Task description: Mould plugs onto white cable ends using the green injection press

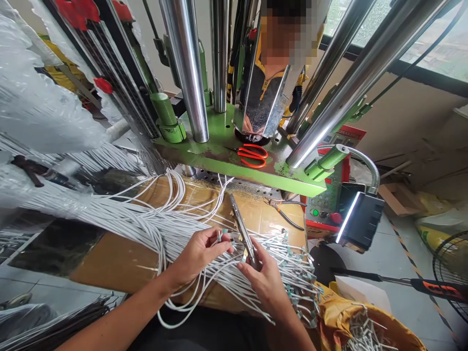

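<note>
From my remote seat, the left hand [199,254] pinches a few wire ends [224,236] while the right hand [262,279] grips a slim steel mould [242,230], though I can't quite tell what it holds. Many capped ends [294,265] still fan across the cardboard [234,207] below the green press [219,129], and a yellow sack [383,319] holds more wires near the tiled floor [400,246].

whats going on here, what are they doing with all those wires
A person's left hand pinches the ends of several white cables, while the right hand grips a narrow metal fixture. The cables spread over a cardboard sheet in front of a green machine plate, which has orange-handled scissors lying on it. Another person stands behind the machine.
</note>
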A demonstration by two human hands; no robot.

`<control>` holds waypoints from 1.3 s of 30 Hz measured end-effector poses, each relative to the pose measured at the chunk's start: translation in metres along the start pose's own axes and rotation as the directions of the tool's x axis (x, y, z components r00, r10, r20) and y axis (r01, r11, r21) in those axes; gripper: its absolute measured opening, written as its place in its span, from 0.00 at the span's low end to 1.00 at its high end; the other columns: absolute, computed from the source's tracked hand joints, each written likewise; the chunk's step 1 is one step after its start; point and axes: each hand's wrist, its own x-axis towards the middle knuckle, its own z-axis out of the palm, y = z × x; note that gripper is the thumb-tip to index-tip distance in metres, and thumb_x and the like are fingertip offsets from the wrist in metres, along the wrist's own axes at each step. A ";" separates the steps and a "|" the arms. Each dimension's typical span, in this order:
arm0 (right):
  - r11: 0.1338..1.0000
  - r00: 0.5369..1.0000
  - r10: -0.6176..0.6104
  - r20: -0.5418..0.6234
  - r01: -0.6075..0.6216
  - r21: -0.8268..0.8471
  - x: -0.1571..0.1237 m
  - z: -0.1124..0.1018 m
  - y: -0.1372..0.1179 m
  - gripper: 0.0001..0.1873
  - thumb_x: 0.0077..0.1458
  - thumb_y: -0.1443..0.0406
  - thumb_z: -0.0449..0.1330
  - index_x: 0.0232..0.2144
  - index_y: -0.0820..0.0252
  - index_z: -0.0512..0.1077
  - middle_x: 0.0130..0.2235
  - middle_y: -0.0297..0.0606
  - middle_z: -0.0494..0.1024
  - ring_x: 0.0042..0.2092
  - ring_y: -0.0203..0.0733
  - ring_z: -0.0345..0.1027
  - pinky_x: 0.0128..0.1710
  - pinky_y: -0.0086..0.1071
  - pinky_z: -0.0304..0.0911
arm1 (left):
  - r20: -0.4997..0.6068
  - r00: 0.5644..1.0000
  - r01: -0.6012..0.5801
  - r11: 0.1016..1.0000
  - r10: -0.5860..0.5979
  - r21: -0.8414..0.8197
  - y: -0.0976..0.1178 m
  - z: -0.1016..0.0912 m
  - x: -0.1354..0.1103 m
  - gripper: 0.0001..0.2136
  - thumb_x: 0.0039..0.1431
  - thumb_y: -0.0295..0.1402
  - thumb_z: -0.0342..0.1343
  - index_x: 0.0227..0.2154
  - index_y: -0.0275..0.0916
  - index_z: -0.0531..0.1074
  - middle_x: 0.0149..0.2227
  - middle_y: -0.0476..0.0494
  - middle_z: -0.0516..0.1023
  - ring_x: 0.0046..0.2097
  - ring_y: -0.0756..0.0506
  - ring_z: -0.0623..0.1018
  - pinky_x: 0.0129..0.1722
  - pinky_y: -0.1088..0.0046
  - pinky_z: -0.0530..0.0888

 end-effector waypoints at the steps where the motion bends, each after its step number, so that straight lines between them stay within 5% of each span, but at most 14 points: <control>1: 1.000 1.000 0.002 0.001 -0.002 0.010 0.000 0.000 -0.001 0.37 0.47 0.59 0.64 0.58 0.65 0.64 0.29 0.30 0.67 0.30 0.35 0.57 0.32 0.30 0.57 | 0.006 0.999 -0.042 0.994 0.042 0.105 0.001 -0.001 0.000 0.08 0.58 0.37 0.58 0.33 0.37 0.71 0.29 0.49 0.79 0.29 0.52 0.72 0.32 0.78 0.67; 5: 0.999 1.000 -0.003 0.019 0.002 0.045 0.001 -0.002 -0.002 0.35 0.47 0.58 0.65 0.57 0.62 0.65 0.28 0.29 0.68 0.28 0.35 0.57 0.30 0.29 0.57 | 0.135 0.972 -0.231 0.873 0.191 0.429 0.000 -0.006 0.003 0.08 0.61 0.35 0.56 0.37 0.38 0.76 0.33 0.48 0.81 0.32 0.49 0.77 0.33 0.78 0.70; 11: 0.998 1.000 -0.012 0.000 0.012 0.062 0.003 -0.001 0.000 0.34 0.46 0.59 0.65 0.56 0.61 0.66 0.30 0.30 0.71 0.30 0.36 0.60 0.32 0.29 0.59 | 0.322 0.819 -0.573 0.642 0.476 0.508 -0.014 -0.008 0.013 0.12 0.59 0.24 0.52 0.42 0.39 0.77 0.37 0.45 0.83 0.37 0.48 0.81 0.40 0.76 0.75; 16: 0.995 1.000 -0.008 0.011 0.007 0.098 0.003 0.000 -0.001 0.34 0.46 0.59 0.65 0.56 0.61 0.66 0.31 0.32 0.72 0.32 0.37 0.61 0.32 0.29 0.59 | 0.357 0.738 -0.664 0.519 0.573 0.539 -0.021 -0.008 0.013 0.17 0.56 0.18 0.47 0.43 0.38 0.75 0.39 0.43 0.82 0.41 0.46 0.80 0.43 0.72 0.76; 21: 0.998 1.000 -0.028 0.005 0.027 0.061 0.002 -0.001 0.001 0.34 0.47 0.58 0.65 0.57 0.61 0.66 0.30 0.32 0.72 0.31 0.37 0.62 0.32 0.30 0.60 | 0.366 0.717 -0.678 0.472 0.593 0.564 -0.027 -0.007 0.013 0.18 0.56 0.18 0.46 0.45 0.38 0.74 0.40 0.42 0.81 0.42 0.46 0.80 0.44 0.70 0.77; 25: 0.999 0.999 -0.044 0.008 0.044 0.003 0.002 -0.001 0.004 0.36 0.49 0.59 0.64 0.60 0.61 0.63 0.32 0.33 0.72 0.33 0.38 0.63 0.36 0.31 0.61 | 0.318 0.737 -0.657 0.521 0.596 0.546 -0.025 -0.004 0.016 0.16 0.59 0.20 0.47 0.44 0.38 0.75 0.39 0.42 0.81 0.40 0.47 0.80 0.42 0.72 0.76; 29: 0.998 0.999 -0.036 0.002 0.035 0.059 0.002 0.000 0.003 0.33 0.49 0.59 0.65 0.57 0.60 0.66 0.33 0.32 0.72 0.33 0.36 0.61 0.36 0.30 0.60 | 0.152 0.885 -0.457 0.757 0.441 0.468 -0.012 -0.001 0.012 0.09 0.62 0.29 0.53 0.41 0.37 0.78 0.39 0.42 0.81 0.41 0.46 0.79 0.43 0.73 0.75; 32: 0.997 1.000 -0.006 -0.017 0.008 0.082 0.002 0.001 0.000 0.32 0.47 0.60 0.65 0.55 0.59 0.67 0.31 0.30 0.69 0.31 0.35 0.59 0.33 0.29 0.59 | -0.019 0.971 -0.232 0.955 0.240 0.187 -0.006 -0.003 0.009 0.10 0.62 0.36 0.56 0.37 0.37 0.78 0.37 0.43 0.81 0.41 0.46 0.78 0.44 0.72 0.73; 36: 0.997 1.000 0.023 -0.017 -0.022 0.073 0.003 0.000 -0.001 0.34 0.46 0.59 0.66 0.56 0.61 0.67 0.27 0.27 0.66 0.27 0.34 0.55 0.29 0.29 0.55 | -0.062 0.995 -0.086 0.960 0.072 -0.267 -0.004 -0.011 0.011 0.12 0.57 0.40 0.60 0.39 0.36 0.77 0.30 0.46 0.79 0.27 0.52 0.73 0.27 0.77 0.71; 39: 0.996 1.000 0.002 0.003 -0.002 0.088 0.004 -0.001 -0.001 0.32 0.47 0.59 0.65 0.55 0.59 0.67 0.28 0.28 0.67 0.29 0.34 0.56 0.29 0.28 0.55 | -0.017 0.996 -0.084 0.992 0.083 -0.096 0.003 -0.016 0.016 0.11 0.55 0.37 0.61 0.37 0.36 0.78 0.32 0.44 0.81 0.26 0.52 0.74 0.24 0.78 0.70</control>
